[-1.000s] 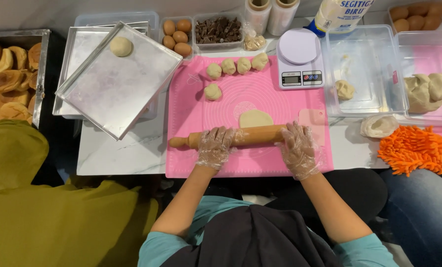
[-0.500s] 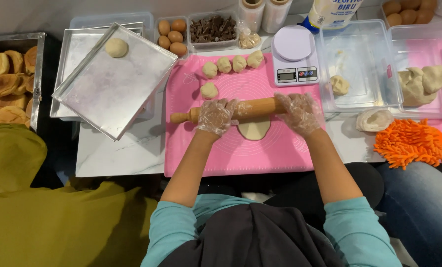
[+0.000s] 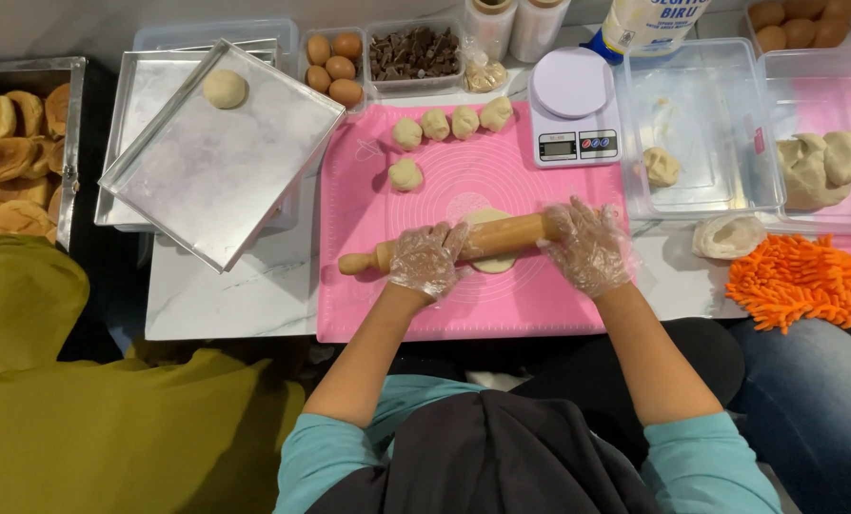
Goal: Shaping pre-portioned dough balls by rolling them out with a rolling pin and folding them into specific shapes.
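Both arms reach fwd, elbows bent, teal sleeves at upper arms. Left hand [image 3: 428, 259] and right hand [image 3: 589, 246] in clear plastic gloves, palms down, fingers curled, level w/ each other, well apart.

Baking kitchen, probably: kitchen scale [image 3: 571, 107], eggs [image 3: 333, 59], metal trays [image 3: 218, 157], baked buns [image 3: 11, 157].

Five small pale dough balls [image 3: 406, 132] lay on the pink silicone mat [image 3: 378, 295], and one more sat on the tilted steel tray [image 3: 216, 171]. Four brown eggs [image 3: 334, 67] filled a far clear tub. One wooden rolling pin [image 3: 502, 233] and one white digital scale [image 3: 570, 109] were there.
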